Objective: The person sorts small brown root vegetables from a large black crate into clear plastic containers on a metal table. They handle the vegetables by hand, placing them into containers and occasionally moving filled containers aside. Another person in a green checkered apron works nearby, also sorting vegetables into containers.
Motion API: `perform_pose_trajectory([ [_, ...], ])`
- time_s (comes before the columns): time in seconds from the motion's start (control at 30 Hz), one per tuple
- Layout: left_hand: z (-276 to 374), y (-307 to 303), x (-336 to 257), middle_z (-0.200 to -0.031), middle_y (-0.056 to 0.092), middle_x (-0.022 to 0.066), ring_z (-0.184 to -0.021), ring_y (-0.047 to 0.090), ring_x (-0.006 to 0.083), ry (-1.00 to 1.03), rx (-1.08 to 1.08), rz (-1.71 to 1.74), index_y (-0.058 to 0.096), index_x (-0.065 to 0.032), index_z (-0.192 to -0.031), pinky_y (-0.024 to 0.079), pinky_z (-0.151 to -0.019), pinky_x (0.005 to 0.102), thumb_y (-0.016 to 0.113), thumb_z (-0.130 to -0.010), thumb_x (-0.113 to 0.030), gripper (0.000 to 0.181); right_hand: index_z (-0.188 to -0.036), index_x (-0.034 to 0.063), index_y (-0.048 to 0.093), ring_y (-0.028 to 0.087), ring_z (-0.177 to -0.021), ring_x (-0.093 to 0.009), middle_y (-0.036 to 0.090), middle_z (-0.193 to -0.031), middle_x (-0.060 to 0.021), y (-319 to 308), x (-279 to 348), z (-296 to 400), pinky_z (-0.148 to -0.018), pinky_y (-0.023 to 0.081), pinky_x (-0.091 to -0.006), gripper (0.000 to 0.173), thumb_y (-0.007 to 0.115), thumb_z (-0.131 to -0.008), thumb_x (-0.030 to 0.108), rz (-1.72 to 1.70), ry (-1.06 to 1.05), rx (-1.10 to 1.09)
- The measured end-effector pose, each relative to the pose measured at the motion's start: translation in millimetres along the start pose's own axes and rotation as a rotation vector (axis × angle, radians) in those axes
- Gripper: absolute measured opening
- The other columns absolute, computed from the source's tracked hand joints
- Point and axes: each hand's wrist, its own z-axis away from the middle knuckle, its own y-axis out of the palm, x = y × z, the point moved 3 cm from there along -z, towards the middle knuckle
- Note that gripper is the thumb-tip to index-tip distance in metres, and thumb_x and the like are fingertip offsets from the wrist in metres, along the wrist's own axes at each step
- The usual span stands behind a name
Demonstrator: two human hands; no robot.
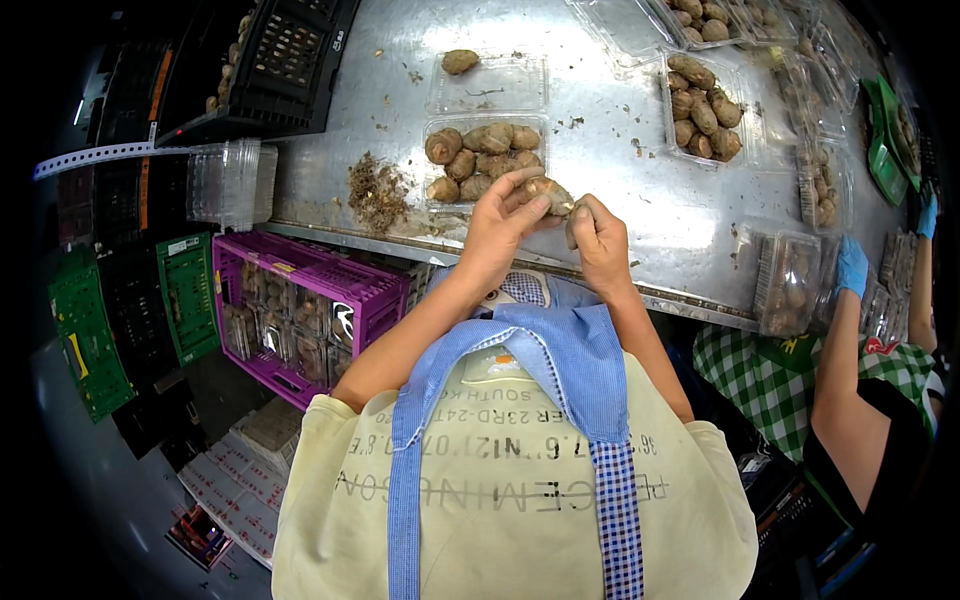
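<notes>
My left hand (504,217) grips a brown taro corm (549,196) between thumb and fingers, above the table's near edge. Right at the corm's pale tip is my right hand (596,240), its fingers curled in; whether it pinches something is hidden. Just beyond my left hand lies a clear plastic clamshell box (545,142) with several taro corms (495,140) in its base. Its lid (491,82) is folded back flat on the table, and a single corm (459,61) rests at the lid's far edge.
Root scraps (377,191) lie piled on the metal table (615,45). A filled clamshell (701,109) sits to the right. At left are a black crate (292,67), stacked empty clamshells (232,184) and a purple crate (315,262). A co-worker's blue-gloved hand (852,266) is at right.
</notes>
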Motion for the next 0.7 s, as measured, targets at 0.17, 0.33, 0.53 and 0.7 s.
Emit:
perform_pose_trajectory([
  [0.17, -1.9, -4.0, -0.6, -0.112, 0.057, 0.0101, -0.104, 0.056, 0.0175, -0.085, 0.054, 0.197, 0.042, -0.0024, -0.127, 0.051, -0.086, 0.0323, 0.055, -0.09, -0.01, 0.04, -0.077, 0.0032, 0.05, 0.041, -0.055, -0.006, 0.046, -0.06, 0.0009, -4.6, -14.0, -1.2, -0.051, 0.036, -0.0224, 0.026, 0.046, -0.094, 0.022, -0.334, 0.033, 0.001],
  [0.33, 0.8, -1.0, -0.5, -0.113, 0.057, 0.0087, -0.102, 0.056, 0.0164, 0.064, 0.039, -0.099, 0.045, -0.0041, -0.126, 0.05, -0.082, 0.0306, 0.058, -0.088, -0.009, 0.04, -0.077, 0.0018, 0.049, 0.042, -0.054, -0.009, 0.044, -0.058, -0.003, -9.0, 2.3, -4.4, -0.05, 0.036, -0.0262, 0.028, 0.048, -0.095, 0.023, 0.048, -0.041, -0.031],
  [0.53, -7.7, -3.9, -5.5, -0.109, 0.059, 0.0079, -0.093, 0.059, 0.0142, 0.158, 0.046, -0.29, 0.046, -0.0038, -0.125, 0.051, -0.071, 0.0264, 0.06, -0.085, -0.005, 0.042, -0.073, 0.0012, 0.047, 0.041, -0.054, -0.01, 0.044, -0.057, -0.0041, -8.4, -2.2, -2.8, -0.05, 0.036, -0.0279, 0.031, 0.049, -0.095, 0.024, 0.218, -0.08, -0.075],
  [0.7, -58.4, -36.9, -47.1, -0.11, 0.059, 0.0093, -0.091, 0.059, 0.018, 0.463, -0.231, -0.676, 0.052, -0.0041, -0.116, 0.05, -0.076, 0.0309, 0.065, -0.082, -0.016, 0.039, -0.073, 0.0016, 0.048, 0.042, -0.054, -0.009, 0.045, -0.056, -0.0032, -19.7, -16.9, -6.0, -0.05, 0.037, -0.027, 0.032, 0.048, -0.096, 0.024, 0.11, 0.026, -0.132],
])
